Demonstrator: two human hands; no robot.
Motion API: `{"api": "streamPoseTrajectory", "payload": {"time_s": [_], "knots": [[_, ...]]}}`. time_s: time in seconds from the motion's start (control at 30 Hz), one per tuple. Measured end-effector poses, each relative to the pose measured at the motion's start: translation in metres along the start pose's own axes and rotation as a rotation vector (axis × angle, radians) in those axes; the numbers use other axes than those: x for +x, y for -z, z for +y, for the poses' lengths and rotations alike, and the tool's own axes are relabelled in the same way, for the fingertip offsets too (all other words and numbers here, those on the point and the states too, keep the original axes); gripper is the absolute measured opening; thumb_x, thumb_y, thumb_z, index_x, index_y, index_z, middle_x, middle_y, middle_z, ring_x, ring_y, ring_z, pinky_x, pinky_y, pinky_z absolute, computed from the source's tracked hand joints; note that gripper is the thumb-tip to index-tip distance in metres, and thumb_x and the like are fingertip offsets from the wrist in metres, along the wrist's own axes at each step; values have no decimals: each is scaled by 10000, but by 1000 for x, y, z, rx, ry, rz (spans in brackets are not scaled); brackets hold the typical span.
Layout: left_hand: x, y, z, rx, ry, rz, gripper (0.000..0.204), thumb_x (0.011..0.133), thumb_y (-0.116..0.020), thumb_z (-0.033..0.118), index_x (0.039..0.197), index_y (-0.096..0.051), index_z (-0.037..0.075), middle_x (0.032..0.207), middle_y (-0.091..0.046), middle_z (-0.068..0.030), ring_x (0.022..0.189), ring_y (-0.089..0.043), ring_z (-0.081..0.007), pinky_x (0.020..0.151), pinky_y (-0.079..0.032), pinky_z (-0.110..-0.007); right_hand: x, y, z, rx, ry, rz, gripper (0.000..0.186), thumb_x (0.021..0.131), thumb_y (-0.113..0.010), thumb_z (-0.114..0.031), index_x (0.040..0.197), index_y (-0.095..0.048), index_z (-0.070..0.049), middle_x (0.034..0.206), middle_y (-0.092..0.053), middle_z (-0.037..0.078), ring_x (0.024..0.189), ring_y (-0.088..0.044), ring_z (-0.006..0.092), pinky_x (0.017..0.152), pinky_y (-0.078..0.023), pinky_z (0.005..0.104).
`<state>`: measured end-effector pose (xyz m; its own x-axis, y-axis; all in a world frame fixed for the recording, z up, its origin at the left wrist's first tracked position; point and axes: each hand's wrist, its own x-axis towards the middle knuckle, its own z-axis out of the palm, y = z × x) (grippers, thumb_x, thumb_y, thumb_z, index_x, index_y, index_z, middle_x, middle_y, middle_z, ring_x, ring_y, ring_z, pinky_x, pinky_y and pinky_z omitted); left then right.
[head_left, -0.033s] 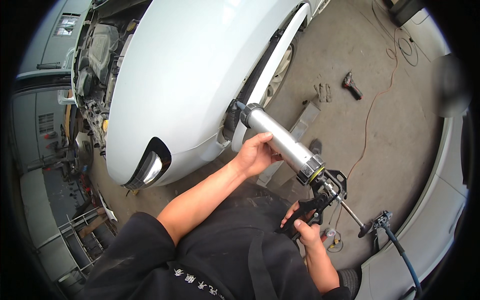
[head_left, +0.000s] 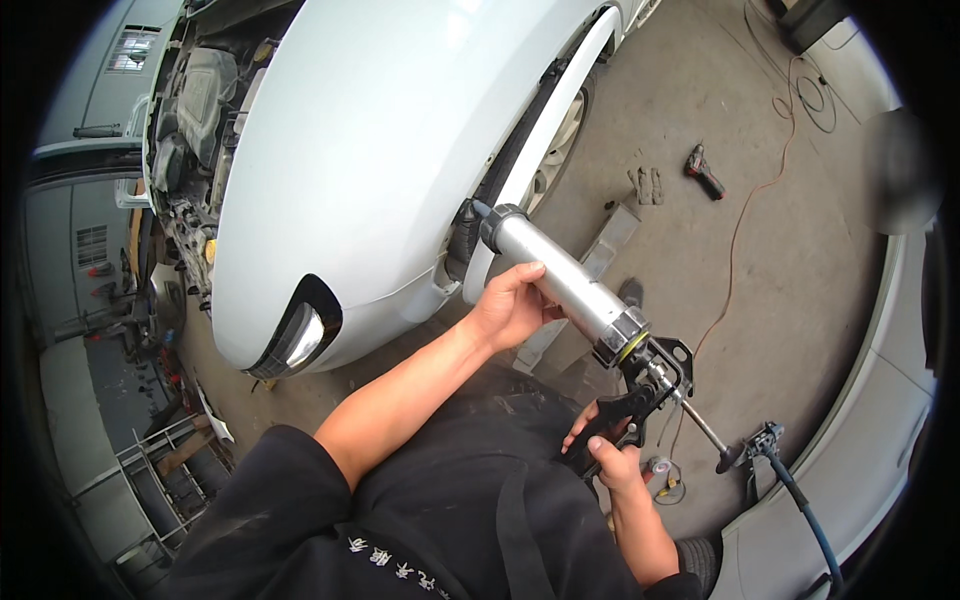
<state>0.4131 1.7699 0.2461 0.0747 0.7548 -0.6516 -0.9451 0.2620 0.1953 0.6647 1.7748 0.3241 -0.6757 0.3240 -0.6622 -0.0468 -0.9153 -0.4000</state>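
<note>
A caulking gun with a silver barrel and a black handle slants across the middle, its nozzle pointing up and left. My left hand is closed around the underside of the barrel. Lower down, my right hand grips the black handle and trigger, which partly hide its fingers. The nozzle reaches the gap between the car's white body and a white wheel-arch trim strip that stands off from it. Dark lining shows inside that gap; the nozzle's very tip is hard to make out.
A black and red cordless drill lies on the concrete floor, with an orange cable winding past it. A headlight and an exposed engine bay are at left. Another light-coloured car stands at lower right, beside a blue-handled stand.
</note>
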Motion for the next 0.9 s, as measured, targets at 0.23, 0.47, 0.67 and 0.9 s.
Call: {"api": "streamPoseTrajectory", "payload": {"time_s": [0.23, 0.47, 0.67, 0.9], "knots": [[11, -1, 9, 48, -21, -9, 502, 844, -587, 386, 1214, -448, 76, 1166, -537, -86, 1077, -506, -221, 904, -391, -393, 12, 4, 4, 11, 8, 13, 412, 770, -622, -121, 1130, -455, -10, 973, -553, 114, 866, -602, 236, 779, -518, 391], [14, -3, 8, 77, 3, 35, 478, 869, -579, 390, 1215, -467, 80, 1155, -552, -77, 1071, -524, -206, 910, -411, -406, 22, -4, -2, -6, 141, -70, 694, 707, -626, -140, 1334, -359, -3, 1180, -538, 184, 1116, -563, 353, 987, -435, 463], [14, -14, 11, 95, -7, 1, 460, 894, -571, 392, 1216, -475, 78, 1156, -555, -82, 1091, -531, -217, 919, -424, -435, 17, -19, -16, 30, 164, -77, 752, 641, -570, -97, 1344, -330, 17, 1224, -497, 213, 1142, -540, 384, 1008, -422, 517], [14, -27, 9, 115, -31, 36, 407, 904, -596, 362, 1185, -486, 88, 1123, -558, -85, 1050, -546, -207, 882, -470, -438, 10, -22, -28, 89, 172, -118, 787, 643, -568, -103, 1377, -302, -4, 1266, -471, 231, 1167, -517, 393, 1001, -423, 524]]}}
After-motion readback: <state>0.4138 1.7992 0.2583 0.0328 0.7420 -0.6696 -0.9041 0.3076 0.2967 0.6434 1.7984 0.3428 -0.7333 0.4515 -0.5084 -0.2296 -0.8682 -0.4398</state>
